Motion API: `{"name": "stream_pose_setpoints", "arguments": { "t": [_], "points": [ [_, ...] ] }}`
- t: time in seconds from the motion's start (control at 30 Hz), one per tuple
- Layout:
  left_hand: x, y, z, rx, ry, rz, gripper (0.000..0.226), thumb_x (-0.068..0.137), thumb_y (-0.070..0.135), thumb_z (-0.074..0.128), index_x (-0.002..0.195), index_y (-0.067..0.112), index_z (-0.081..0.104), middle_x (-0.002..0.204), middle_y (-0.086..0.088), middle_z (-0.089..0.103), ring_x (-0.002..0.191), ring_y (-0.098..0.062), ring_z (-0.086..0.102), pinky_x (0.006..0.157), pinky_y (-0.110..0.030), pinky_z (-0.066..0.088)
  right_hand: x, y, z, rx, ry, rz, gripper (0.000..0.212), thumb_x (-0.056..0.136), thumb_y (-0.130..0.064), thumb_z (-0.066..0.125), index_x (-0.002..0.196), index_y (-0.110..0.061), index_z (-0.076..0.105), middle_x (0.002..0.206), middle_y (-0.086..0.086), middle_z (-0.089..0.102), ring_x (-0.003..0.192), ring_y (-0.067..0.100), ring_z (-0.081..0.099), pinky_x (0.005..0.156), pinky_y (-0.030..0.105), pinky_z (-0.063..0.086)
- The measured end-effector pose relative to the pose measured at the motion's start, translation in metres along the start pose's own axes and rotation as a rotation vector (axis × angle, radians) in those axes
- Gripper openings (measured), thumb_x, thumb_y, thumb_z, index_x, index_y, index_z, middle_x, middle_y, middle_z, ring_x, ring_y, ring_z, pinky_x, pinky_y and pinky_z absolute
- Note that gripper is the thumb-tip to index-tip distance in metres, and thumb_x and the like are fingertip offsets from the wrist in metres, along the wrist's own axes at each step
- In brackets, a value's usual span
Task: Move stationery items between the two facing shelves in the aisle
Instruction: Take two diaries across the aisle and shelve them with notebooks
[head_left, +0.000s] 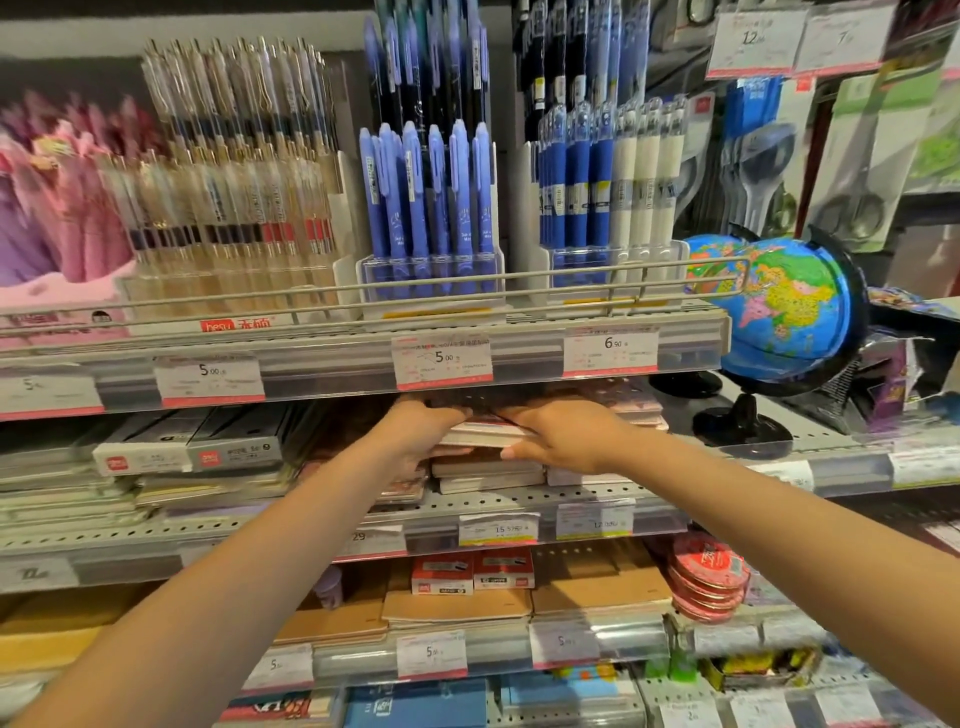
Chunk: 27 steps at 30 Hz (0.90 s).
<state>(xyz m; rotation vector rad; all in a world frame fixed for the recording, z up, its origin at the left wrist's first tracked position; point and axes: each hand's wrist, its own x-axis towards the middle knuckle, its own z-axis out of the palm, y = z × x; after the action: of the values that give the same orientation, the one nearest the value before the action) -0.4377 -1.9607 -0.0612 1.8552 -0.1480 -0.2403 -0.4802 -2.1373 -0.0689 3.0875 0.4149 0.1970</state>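
Left hand (415, 428): reaches into the middle shelf, fingers curled over the top left edge of a notebook, thumb underneath; its grip is closed on that notebook.
Right hand (558, 434): lies on the notebook's right side, fingers bent over the top and the thumb at the front edge; its grip is also closed on it.
Notebook (483, 434): a thin one with pale page edges, held between both hands at the top of a stack, tucked just under the shelf above.
Notebook stack (488, 470): several flat notebooks piled on the middle shelf (467, 501), a perforated grey one, directly below the held one.
Upper shelf (337, 358): carries pen racks behind a wire rail; blue pens (431, 208) in the centre, clear pens (228, 171) to the left, blue and white pens (608, 182) to the right.
Price tags (441, 361): clipped along the front of each shelf edge.
Globe (779, 306): stands on a black base just to the right of the pen shelf.
Grey boxes (208, 447): lie flat on the middle shelf, left of the hands.
Lower shelf (597, 639): holds brown notebooks (462, 605), with small red and white boxes (472, 571) resting on them.
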Motion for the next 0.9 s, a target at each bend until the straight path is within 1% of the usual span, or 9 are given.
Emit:
{"name": "stream_pose_setpoints", "arguments": {
  "t": [0.07,0.17,0.23,0.3,0.43,0.63,0.73,0.83,0.9],
  "points": [
    [0.001,-0.003,-0.003,0.252,0.059,0.166,0.054,0.077,0.033,0.073,0.125,0.019,0.052,0.113,0.006,0.054,0.105,-0.014,0.05,0.088,-0.026,0.042,0.002,-0.004,0.003,-0.038,0.004,0.026,0.064,0.089,-0.057,0.037,0.141,-0.021,0.034,0.133,0.011,0.056,0.116,0.03,0.055,0.091,0.041,0.048],
    [0.003,-0.009,-0.008,0.506,-0.014,0.292,0.078,0.064,0.044,0.08,0.131,0.02,0.049,0.122,0.005,0.053,0.115,-0.015,0.049,0.092,-0.024,0.04,0.006,-0.007,0.007,-0.101,0.003,0.057,0.062,0.089,-0.056,0.037,0.141,-0.022,0.033,0.132,0.011,0.056,0.116,0.032,0.055,0.09,0.044,0.049],
    [0.007,-0.016,-0.01,0.736,-0.038,0.311,0.081,0.066,0.047,0.078,0.134,0.016,0.047,0.137,-0.001,0.051,0.126,-0.02,0.046,0.1,-0.028,0.038,0.008,-0.007,0.01,-0.135,0.004,0.073,0.061,0.09,-0.055,0.038,0.141,-0.023,0.033,0.132,0.01,0.056,0.115,0.031,0.055,0.089,0.043,0.049],
    [0.012,-0.021,-0.013,0.868,-0.017,0.321,0.077,0.07,0.05,0.074,0.135,0.017,0.048,0.141,-0.004,0.049,0.129,-0.021,0.043,0.104,-0.03,0.036,0.009,-0.008,0.013,-0.164,0.0,0.084,0.062,0.09,-0.056,0.037,0.142,-0.024,0.031,0.131,0.009,0.057,0.114,0.03,0.056,0.086,0.042,0.049],
    [0.018,-0.031,-0.015,0.922,-0.006,0.326,0.076,0.07,0.057,0.069,0.135,0.022,0.048,0.141,-0.003,0.049,0.131,-0.024,0.04,0.109,-0.042,0.034,0.012,-0.009,0.019,-0.154,0.024,0.101,0.062,0.089,-0.057,0.039,0.141,-0.024,0.032,0.128,0.009,0.059,0.112,0.031,0.057,0.085,0.041,0.05],
    [0.013,-0.036,-0.012,0.871,-0.011,0.401,0.07,0.073,0.055,0.066,0.133,0.022,0.05,0.135,-0.001,0.057,0.125,-0.023,0.05,0.103,-0.044,0.043,0.012,-0.008,0.015,-0.124,0.018,0.102,0.065,0.086,-0.06,0.04,0.139,-0.025,0.035,0.123,0.008,0.062,0.108,0.029,0.059,0.082,0.039,0.05],
    [0.008,-0.037,-0.017,0.828,0.001,0.448,0.066,0.077,0.047,0.067,0.134,0.019,0.05,0.136,-0.003,0.056,0.126,-0.022,0.05,0.104,-0.04,0.043,0.01,-0.012,0.011,-0.057,0.044,0.103,0.07,0.083,-0.066,0.037,0.139,-0.024,0.037,0.129,0.008,0.058,0.112,0.029,0.057,0.085,0.039,0.049],
    [-0.003,-0.036,-0.03,0.777,0.074,0.501,0.058,0.08,0.037,0.066,0.131,0.014,0.052,0.136,-0.004,0.055,0.127,-0.02,0.049,0.105,-0.034,0.04,0.01,-0.022,0.008,0.033,0.161,0.084,0.066,0.086,-0.059,0.039,0.141,-0.024,0.032,0.141,0.007,0.047,0.124,0.029,0.049,0.094,0.04,0.044],
    [-0.011,-0.037,-0.045,0.765,0.122,0.553,0.05,0.082,0.034,0.065,0.126,0.013,0.055,0.127,-0.003,0.059,0.116,-0.017,0.054,0.097,-0.028,0.043,0.012,-0.036,0.005,0.059,0.224,0.043,0.06,0.088,-0.053,0.042,0.14,-0.023,0.034,0.139,0.007,0.048,0.125,0.028,0.047,0.097,0.039,0.041]
  ]
}}
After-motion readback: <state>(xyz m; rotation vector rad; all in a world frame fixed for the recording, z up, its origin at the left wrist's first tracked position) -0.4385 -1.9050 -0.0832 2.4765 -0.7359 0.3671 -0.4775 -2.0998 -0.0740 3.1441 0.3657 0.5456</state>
